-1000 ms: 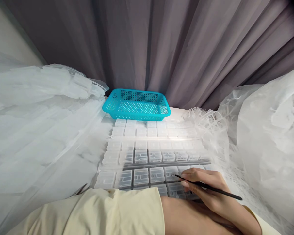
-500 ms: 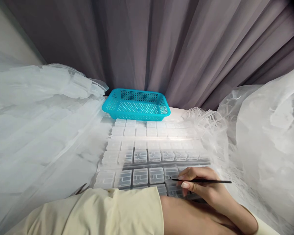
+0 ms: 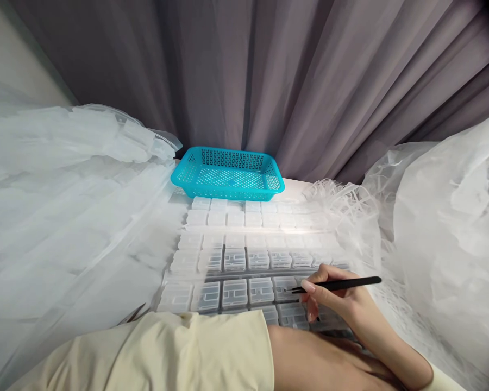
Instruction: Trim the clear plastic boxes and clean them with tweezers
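My right hand [image 3: 337,300] is closed on a pair of thin black tweezers [image 3: 342,283], pinched between thumb and forefinger. The tweezer tips point left and rest at a small clear plastic box [image 3: 284,287] in the near row. Rows of such clear plastic boxes [image 3: 248,255] cover the table ahead of me. My left forearm [image 3: 313,361], in a cream sleeve [image 3: 179,355], lies across the bottom of the view. Its hand is hidden beneath my right wrist.
A teal perforated basket [image 3: 227,175] stands at the back, against a grey curtain [image 3: 269,76]. Large clear plastic bags of boxes bulk up on the left [image 3: 65,206] and right [image 3: 452,228]. A tangle of clear plastic strips [image 3: 342,203] lies at the back right.
My right hand has lifted slightly and moved away from me. The back end of the tweezers has swung upward, so they now lie nearly level. The tips stay at the same box.
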`<move>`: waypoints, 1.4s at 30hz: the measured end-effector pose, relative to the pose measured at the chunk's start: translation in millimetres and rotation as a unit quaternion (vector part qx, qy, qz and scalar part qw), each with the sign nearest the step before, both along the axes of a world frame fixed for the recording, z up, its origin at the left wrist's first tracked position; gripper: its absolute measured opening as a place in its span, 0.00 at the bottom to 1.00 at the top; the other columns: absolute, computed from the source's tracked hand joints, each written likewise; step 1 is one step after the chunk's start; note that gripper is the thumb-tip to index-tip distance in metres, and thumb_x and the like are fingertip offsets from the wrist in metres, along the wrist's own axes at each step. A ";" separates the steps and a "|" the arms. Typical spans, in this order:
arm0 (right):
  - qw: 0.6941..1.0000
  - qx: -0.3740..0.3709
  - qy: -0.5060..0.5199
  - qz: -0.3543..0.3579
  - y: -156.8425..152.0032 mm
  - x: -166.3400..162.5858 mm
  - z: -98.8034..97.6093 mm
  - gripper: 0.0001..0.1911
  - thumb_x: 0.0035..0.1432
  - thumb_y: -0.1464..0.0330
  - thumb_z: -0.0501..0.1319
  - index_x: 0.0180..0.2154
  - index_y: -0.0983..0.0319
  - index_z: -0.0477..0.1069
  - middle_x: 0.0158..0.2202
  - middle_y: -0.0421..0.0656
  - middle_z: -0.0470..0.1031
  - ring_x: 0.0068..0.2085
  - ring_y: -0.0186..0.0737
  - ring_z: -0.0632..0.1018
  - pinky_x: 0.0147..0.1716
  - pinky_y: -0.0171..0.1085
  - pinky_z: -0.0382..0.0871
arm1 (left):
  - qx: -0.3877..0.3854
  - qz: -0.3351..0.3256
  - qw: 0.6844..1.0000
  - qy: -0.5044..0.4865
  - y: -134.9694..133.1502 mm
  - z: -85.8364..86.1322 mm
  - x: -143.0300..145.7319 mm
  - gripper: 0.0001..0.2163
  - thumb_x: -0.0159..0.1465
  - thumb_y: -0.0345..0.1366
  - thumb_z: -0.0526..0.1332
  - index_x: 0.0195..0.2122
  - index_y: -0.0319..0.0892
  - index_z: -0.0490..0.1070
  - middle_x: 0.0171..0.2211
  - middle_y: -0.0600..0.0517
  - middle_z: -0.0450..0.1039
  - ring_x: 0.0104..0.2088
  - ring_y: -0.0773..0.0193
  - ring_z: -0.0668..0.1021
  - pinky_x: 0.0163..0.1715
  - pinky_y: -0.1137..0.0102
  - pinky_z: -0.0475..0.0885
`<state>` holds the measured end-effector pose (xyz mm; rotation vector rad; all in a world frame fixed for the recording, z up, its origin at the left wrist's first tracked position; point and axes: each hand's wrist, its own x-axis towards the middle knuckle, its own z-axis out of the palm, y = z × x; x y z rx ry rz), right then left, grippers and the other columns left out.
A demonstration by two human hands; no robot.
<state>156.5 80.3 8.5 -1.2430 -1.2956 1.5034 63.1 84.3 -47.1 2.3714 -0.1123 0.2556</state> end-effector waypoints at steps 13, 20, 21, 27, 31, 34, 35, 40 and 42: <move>1.000 -0.004 -0.009 0.014 5.2 1.2 -5.8 0.17 0.56 0.59 0.65 0.23 0.62 0.66 0.19 0.39 0.75 0.20 0.34 0.76 0.24 0.33 0.71 | 0.211 -0.013 0.976 -0.057 4.3 28.6 -19.0 0.21 0.68 0.29 0.44 0.52 0.45 0.74 0.57 0.52 0.68 0.62 0.71 0.64 0.54 0.80 0.65; 1.000 -0.009 -0.014 0.015 6.9 -1.2 -0.6 0.18 0.57 0.59 0.65 0.23 0.62 0.65 0.19 0.40 0.76 0.20 0.34 0.76 0.25 0.33 0.70 | 0.282 0.001 0.957 -0.067 3.5 30.9 -20.8 0.21 0.68 0.30 0.44 0.51 0.49 0.74 0.57 0.56 0.68 0.61 0.73 0.65 0.51 0.81 0.67; 1.000 -0.009 -0.014 0.014 7.3 -1.2 -0.4 0.18 0.57 0.59 0.65 0.22 0.62 0.65 0.18 0.39 0.75 0.20 0.34 0.76 0.25 0.33 0.70 | 0.288 0.003 0.955 -0.068 3.4 31.3 -21.4 0.21 0.68 0.30 0.45 0.50 0.50 0.75 0.57 0.56 0.68 0.61 0.74 0.64 0.50 0.81 0.68; 1.000 -0.015 -0.014 0.008 7.7 -1.4 -0.5 0.18 0.57 0.59 0.65 0.22 0.61 0.64 0.18 0.39 0.76 0.20 0.34 0.76 0.26 0.34 0.70 | 0.306 0.008 0.950 -0.070 2.8 32.7 -23.0 0.20 0.67 0.30 0.46 0.49 0.51 0.75 0.56 0.57 0.68 0.62 0.74 0.64 0.48 0.80 0.70; 1.000 -0.021 -0.012 0.007 7.3 -1.4 -0.3 0.18 0.56 0.59 0.65 0.22 0.61 0.64 0.17 0.39 0.75 0.21 0.34 0.76 0.27 0.35 0.70 | 0.305 0.006 0.950 -0.071 3.0 32.2 -23.2 0.20 0.68 0.30 0.45 0.52 0.45 0.73 0.58 0.54 0.67 0.61 0.74 0.65 0.52 0.79 0.67; 1.000 -0.027 -0.013 0.008 7.2 -1.3 0.2 0.19 0.56 0.58 0.66 0.22 0.61 0.63 0.17 0.39 0.75 0.21 0.35 0.76 0.28 0.35 0.70 | 0.301 0.002 0.951 -0.072 3.2 31.7 -23.2 0.20 0.67 0.29 0.45 0.52 0.43 0.73 0.57 0.53 0.68 0.61 0.72 0.65 0.50 0.79 0.69; 0.999 -0.029 -0.014 0.009 7.3 -1.3 0.5 0.19 0.56 0.58 0.65 0.22 0.61 0.63 0.17 0.39 0.75 0.21 0.34 0.76 0.27 0.35 0.70 | 0.300 0.002 0.951 -0.073 3.3 31.7 -23.1 0.20 0.67 0.29 0.46 0.52 0.44 0.74 0.57 0.53 0.69 0.61 0.72 0.65 0.49 0.79 0.70; 0.999 -0.029 -0.023 0.013 8.3 -1.7 1.8 0.19 0.55 0.57 0.66 0.22 0.61 0.64 0.19 0.40 0.75 0.20 0.34 0.76 0.25 0.34 0.70 | 0.294 0.006 0.953 -0.077 3.7 33.3 -23.6 0.20 0.67 0.29 0.47 0.52 0.48 0.74 0.57 0.55 0.68 0.62 0.71 0.63 0.50 0.79 0.69; 0.999 -0.030 -0.024 0.016 8.1 -1.7 1.5 0.19 0.55 0.57 0.65 0.23 0.62 0.64 0.19 0.39 0.75 0.20 0.34 0.76 0.25 0.33 0.70 | 0.292 0.006 0.953 -0.076 3.9 33.5 -23.6 0.20 0.67 0.30 0.46 0.52 0.47 0.73 0.58 0.55 0.67 0.63 0.72 0.63 0.52 0.79 0.68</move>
